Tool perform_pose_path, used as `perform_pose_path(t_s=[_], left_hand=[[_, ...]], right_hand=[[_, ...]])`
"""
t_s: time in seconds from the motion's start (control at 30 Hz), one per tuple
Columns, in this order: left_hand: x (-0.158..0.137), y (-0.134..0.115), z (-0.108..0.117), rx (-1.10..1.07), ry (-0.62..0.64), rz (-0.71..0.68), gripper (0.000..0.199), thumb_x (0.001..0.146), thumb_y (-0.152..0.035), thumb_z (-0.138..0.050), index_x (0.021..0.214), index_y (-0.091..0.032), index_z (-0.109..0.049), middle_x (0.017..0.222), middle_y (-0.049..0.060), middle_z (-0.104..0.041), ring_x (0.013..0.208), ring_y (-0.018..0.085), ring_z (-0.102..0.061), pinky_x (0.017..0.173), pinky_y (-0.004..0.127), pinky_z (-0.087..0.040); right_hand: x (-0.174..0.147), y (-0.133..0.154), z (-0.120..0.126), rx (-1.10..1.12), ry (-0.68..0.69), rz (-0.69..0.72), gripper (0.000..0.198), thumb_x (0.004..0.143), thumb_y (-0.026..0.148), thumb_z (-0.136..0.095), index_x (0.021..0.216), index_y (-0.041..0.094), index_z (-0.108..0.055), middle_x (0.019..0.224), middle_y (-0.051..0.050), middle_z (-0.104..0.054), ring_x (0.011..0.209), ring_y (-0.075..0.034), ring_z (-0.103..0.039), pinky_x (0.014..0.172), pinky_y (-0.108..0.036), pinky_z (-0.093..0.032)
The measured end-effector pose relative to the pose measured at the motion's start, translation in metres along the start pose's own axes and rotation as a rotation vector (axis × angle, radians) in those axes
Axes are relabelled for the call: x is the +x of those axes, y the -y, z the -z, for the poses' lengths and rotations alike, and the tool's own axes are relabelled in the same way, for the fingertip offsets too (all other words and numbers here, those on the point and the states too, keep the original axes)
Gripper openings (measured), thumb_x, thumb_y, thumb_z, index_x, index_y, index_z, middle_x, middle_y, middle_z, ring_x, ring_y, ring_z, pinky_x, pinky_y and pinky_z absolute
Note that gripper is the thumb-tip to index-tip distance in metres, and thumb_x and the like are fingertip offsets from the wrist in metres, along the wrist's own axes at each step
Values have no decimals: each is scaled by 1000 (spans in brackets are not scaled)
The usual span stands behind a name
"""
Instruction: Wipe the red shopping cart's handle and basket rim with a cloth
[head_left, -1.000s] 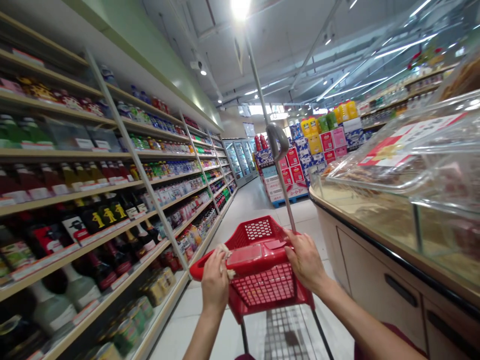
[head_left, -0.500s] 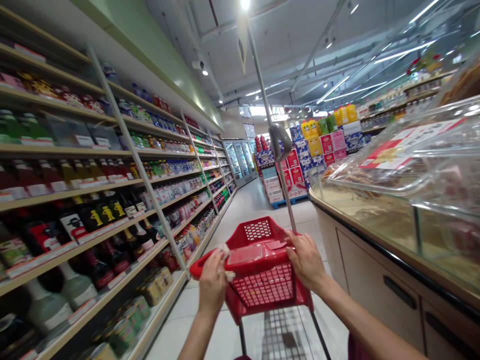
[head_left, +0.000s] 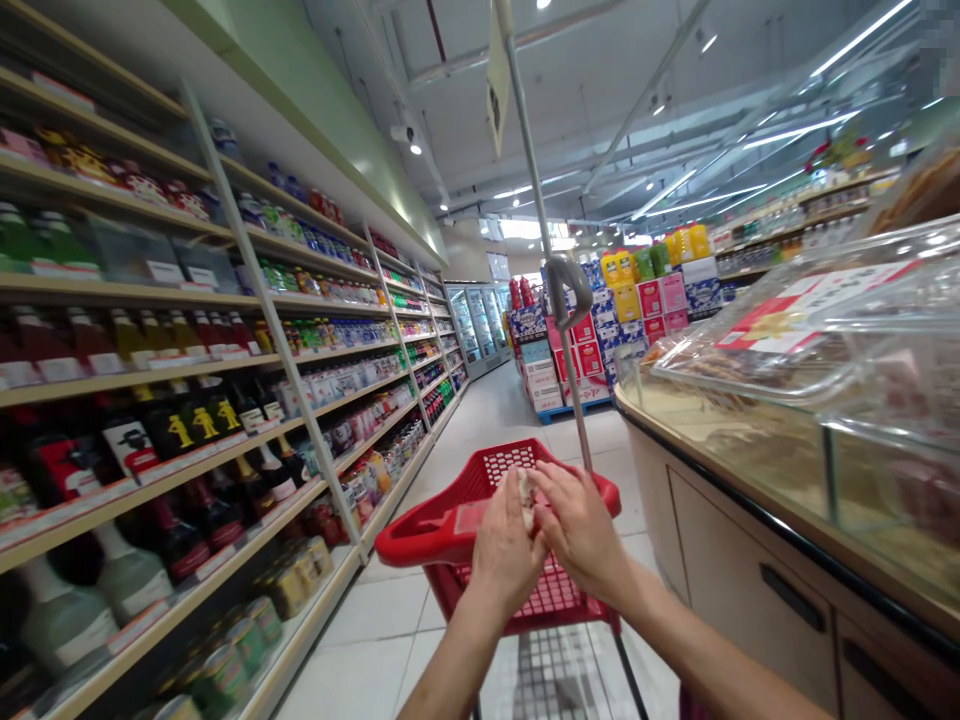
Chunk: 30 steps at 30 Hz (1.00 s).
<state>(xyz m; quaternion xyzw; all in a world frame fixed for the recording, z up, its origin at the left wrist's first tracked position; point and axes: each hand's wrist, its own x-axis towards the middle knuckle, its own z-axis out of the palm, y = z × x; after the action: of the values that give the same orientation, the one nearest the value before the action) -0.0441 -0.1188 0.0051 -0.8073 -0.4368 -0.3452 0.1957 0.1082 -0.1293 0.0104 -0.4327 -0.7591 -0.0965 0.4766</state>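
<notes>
A crumpled whitish tissue or wipe point(head_left: 526, 492) is pressed between my two hands above the handle of a red shopping cart point(head_left: 420, 540). My left hand point(head_left: 504, 552) closes on it from the left, fingers pointing forward. From the right, my right hand point(head_left: 583, 525) holds it too, its fingers bent over the top. Part of the tissue is hidden by the fingers. Both hands cover the middle of the cart's handle. A grey pole point(head_left: 574, 390) with a curved grip rises at the cart's right side.
Long shelves point(head_left: 225, 440) of bottles, cans and packs run along the left. A rounded counter point(head_left: 720, 540) carries clear plastic food boxes point(head_left: 795, 320) on the right. Stacked drink cartons point(head_left: 589, 360) stand ahead on a blue pallet, with glass-door fridges point(head_left: 476, 320) farther back.
My right hand has left the cart's handle and moved left to the tissue. My left hand has come off the handle's left part with the tissue, moving right to meet it.
</notes>
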Motion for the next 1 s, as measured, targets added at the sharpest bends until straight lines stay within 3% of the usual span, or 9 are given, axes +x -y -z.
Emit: perform_pose_path(t_s=[0.13, 0.2, 0.3, 0.43, 0.6, 0.67, 0.87, 0.93, 1.0], left_hand=[[-18, 21, 16, 74, 125, 102, 70, 71, -34, -50, 131, -12, -22, 132, 19, -37, 123, 29, -32, 97, 56, -25], [-30, 40, 25, 106, 195, 157, 70, 65, -31, -53, 128, -15, -28, 131, 16, -40, 121, 28, -35, 99, 54, -23], [-35, 54, 31, 138, 241, 187, 69, 60, -29, -56, 124, -17, -35, 130, 13, -41, 120, 27, -36, 100, 51, -21], [-30, 50, 30, 110, 242, 174, 66, 62, -42, -58, 121, -18, -40, 129, 12, -43, 119, 27, -37, 100, 50, -22], [-30, 50, 26, 109, 129, 166, 59, 67, -49, -54, 117, -20, -45, 125, 11, -48, 115, 26, -42, 98, 50, -26], [-32, 50, 23, 127, 79, 168, 55, 69, -48, -53, 116, -20, -46, 124, 11, -49, 114, 26, -44, 96, 49, -28], [-34, 50, 18, 177, 23, 152, 48, 75, -46, -46, 114, -18, -48, 122, 10, -51, 112, 26, -46, 94, 48, -30], [-35, 51, 17, 176, 15, 138, 46, 76, -46, -45, 114, -19, -48, 122, 10, -51, 111, 25, -46, 94, 47, -31], [-35, 52, 16, 172, 8, 134, 46, 76, -46, -44, 114, -20, -48, 122, 9, -51, 111, 25, -46, 94, 46, -31]], right_hand=[[14, 32, -16, 50, 185, 57, 44, 81, 36, -44, 123, 21, -42, 131, -10, -41, 120, -23, -35, 96, -43, -29], [16, 45, -27, 37, 228, 79, 49, 75, 41, -52, 119, 20, -45, 132, -12, -39, 120, -26, -34, 96, -46, -28], [15, 51, -35, 4, 235, 148, 46, 73, 34, -55, 116, 18, -46, 132, -14, -38, 121, -25, -33, 97, -46, -26], [3, 12, -15, -11, 155, 179, 37, 76, 24, -50, 113, 22, -48, 125, -8, -47, 115, -19, -41, 100, -44, -20], [-7, -67, 27, -123, 36, -89, 28, 74, 14, -41, 95, 22, -56, 102, -6, -62, 95, -19, -55, 95, -49, -25], [-10, -70, 27, -112, -11, -117, 30, 73, 11, -39, 96, 20, -56, 101, -7, -62, 95, -19, -55, 93, -48, -29], [-16, -19, -2, 27, 14, 147, 37, 74, 12, -42, 109, 21, -51, 115, -6, -56, 110, -17, -47, 97, -39, -30], [-14, -29, 4, 4, 42, 97, 38, 75, 12, -41, 110, 22, -51, 114, -5, -57, 107, -17, -49, 99, -42, -26], [-11, -51, 16, -32, 39, -69, 35, 76, 11, -39, 106, 22, -53, 106, -5, -61, 98, -17, -55, 98, -47, -25]])
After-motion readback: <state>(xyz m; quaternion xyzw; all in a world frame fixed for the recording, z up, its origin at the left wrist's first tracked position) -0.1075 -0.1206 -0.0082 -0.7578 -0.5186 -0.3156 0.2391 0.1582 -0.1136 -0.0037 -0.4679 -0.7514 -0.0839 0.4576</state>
